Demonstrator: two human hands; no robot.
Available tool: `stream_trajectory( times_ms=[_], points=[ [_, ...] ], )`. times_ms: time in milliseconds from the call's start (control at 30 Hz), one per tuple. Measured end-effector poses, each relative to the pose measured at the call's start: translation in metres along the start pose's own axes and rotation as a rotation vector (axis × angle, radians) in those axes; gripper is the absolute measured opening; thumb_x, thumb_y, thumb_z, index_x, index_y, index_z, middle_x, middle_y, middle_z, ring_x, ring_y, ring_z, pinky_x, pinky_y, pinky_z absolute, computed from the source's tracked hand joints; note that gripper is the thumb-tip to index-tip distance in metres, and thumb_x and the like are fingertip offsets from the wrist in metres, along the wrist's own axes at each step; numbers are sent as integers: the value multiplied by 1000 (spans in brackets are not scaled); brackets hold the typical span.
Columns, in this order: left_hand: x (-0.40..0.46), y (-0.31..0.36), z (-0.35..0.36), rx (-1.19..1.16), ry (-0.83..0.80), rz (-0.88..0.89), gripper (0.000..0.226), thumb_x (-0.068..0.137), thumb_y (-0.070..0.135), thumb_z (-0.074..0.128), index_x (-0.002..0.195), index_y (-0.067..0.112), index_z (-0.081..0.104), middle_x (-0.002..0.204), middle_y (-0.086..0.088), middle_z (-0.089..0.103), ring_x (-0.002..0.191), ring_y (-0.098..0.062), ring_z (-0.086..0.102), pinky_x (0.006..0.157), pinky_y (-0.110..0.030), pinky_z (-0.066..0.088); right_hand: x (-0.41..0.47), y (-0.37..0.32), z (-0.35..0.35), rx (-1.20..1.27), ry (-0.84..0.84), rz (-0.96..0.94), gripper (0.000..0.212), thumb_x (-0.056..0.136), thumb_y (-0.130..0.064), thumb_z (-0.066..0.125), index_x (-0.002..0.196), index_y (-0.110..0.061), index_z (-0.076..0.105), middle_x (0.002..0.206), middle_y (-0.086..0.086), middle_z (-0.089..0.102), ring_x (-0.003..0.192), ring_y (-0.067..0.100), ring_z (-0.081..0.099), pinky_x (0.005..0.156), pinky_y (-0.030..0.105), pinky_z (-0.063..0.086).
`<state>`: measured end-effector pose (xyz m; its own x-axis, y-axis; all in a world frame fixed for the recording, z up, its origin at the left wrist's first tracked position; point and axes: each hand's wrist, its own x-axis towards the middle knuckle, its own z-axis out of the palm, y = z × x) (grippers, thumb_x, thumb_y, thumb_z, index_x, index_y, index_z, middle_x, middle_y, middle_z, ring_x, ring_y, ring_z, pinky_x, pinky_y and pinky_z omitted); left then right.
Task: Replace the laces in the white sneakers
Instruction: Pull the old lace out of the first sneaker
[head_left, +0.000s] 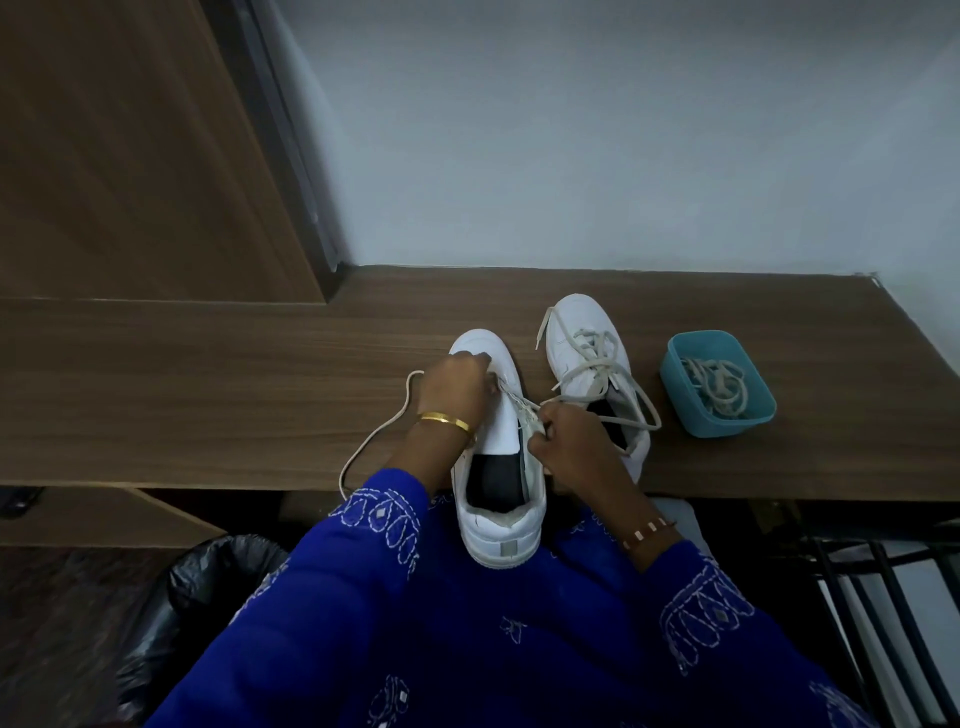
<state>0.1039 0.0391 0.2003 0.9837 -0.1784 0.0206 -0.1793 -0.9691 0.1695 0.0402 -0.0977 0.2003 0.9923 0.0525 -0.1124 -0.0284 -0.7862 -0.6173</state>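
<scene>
The left hand (457, 382) pinches the lace (371, 441) near the toe of the near sneaker (498, 452), and the right hand (563, 441) pinches the same lace at the eyelets on its right side. The sneaker's long axis points away from the person, heel over the edge of the desk (208, 384). The second sneaker (592, 364) lies just beside, right. A blue tub (717, 382) holds more laces. Behind is a pale wall.

Sneakers (491, 415) white, linings black. Laces (597, 358) off-white. Tub (675, 364) teal. Desk (208, 389) brown woodgrain. Sleeves (363, 571) blue, embroidered white. Bangle (447, 420) gold.
</scene>
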Motion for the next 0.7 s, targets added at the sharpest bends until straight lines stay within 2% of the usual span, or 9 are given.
stream_trajectory(
  times_ms=[133, 200, 300, 367, 467, 500, 567, 633, 700],
  points=[
    [7, -11, -7, -282, -2, -95, 21, 87, 7, 51, 97, 5, 69, 98, -11, 67, 91, -28, 61, 76, -26, 48, -1, 2, 0, 16, 13, 18, 36, 80, -3, 53, 55, -16, 29, 54, -2, 36, 60, 19, 40, 56, 29, 23],
    [6, -12, -15, -683, 31, -208, 18, 86, -3, 50, 84, -4, 68, 81, -8, 63, 76, -19, 57, 60, -12, 41, -1, 3, 0, 17, 14, 26, 33, 80, -2, 53, 56, -14, 33, 56, 0, 39, 63, 21, 43, 57, 29, 25],
    [7, -17, -26, -1528, 74, -554, 28, 90, -2, 40, 68, 7, 55, 56, 0, 58, 49, -7, 53, 52, -21, 39, 0, 2, -2, 38, 13, 47, 28, 80, 1, 53, 57, -7, 38, 59, 6, 43, 66, 23, 44, 59, 30, 29],
    [4, -23, -20, -1767, 146, -774, 32, 93, 4, 35, 66, 12, 48, 41, 7, 54, 40, -6, 52, 52, -23, 35, -1, 2, -3, 28, 8, 64, 37, 80, 1, 52, 53, -10, 30, 57, 3, 37, 66, 22, 42, 59, 29, 27],
    [-3, -27, -8, -1266, 209, -755, 21, 90, 5, 42, 72, 8, 55, 68, -8, 61, 71, -22, 56, 59, -27, 39, -2, 1, -2, 44, 18, 52, 39, 79, 2, 52, 53, -13, 27, 56, 3, 36, 66, 23, 43, 58, 30, 26],
    [-8, -25, -3, -1021, 224, -670, 15, 88, 6, 45, 84, 6, 59, 86, -15, 61, 83, -27, 55, 68, -30, 42, -2, 1, -2, 48, 18, 49, 40, 79, 2, 51, 52, -13, 26, 55, 2, 34, 65, 22, 42, 57, 29, 24],
    [-16, -20, 2, -648, 285, -439, 31, 86, 7, 48, 115, 3, 57, 116, -19, 58, 106, -32, 53, 88, -37, 41, -2, -1, -1, 21, 5, 57, 40, 80, 1, 51, 52, -13, 25, 54, 0, 31, 61, 21, 39, 54, 29, 21],
    [-20, -10, -2, -461, 341, -167, 43, 84, 11, 48, 126, 5, 53, 120, -17, 58, 111, -34, 52, 96, -40, 37, -3, -3, -1, -19, -1, 69, 39, 81, -1, 50, 53, -14, 27, 55, -1, 32, 55, 15, 36, 48, 28, 18],
    [-18, -1, -4, -169, 180, 12, 40, 87, 18, 48, 127, 13, 54, 114, -12, 63, 108, -32, 54, 102, -43, 31, -3, -4, -2, -26, 5, 70, 39, 80, -1, 51, 52, -14, 28, 54, -2, 33, 58, 17, 39, 51, 28, 20]
  ],
)
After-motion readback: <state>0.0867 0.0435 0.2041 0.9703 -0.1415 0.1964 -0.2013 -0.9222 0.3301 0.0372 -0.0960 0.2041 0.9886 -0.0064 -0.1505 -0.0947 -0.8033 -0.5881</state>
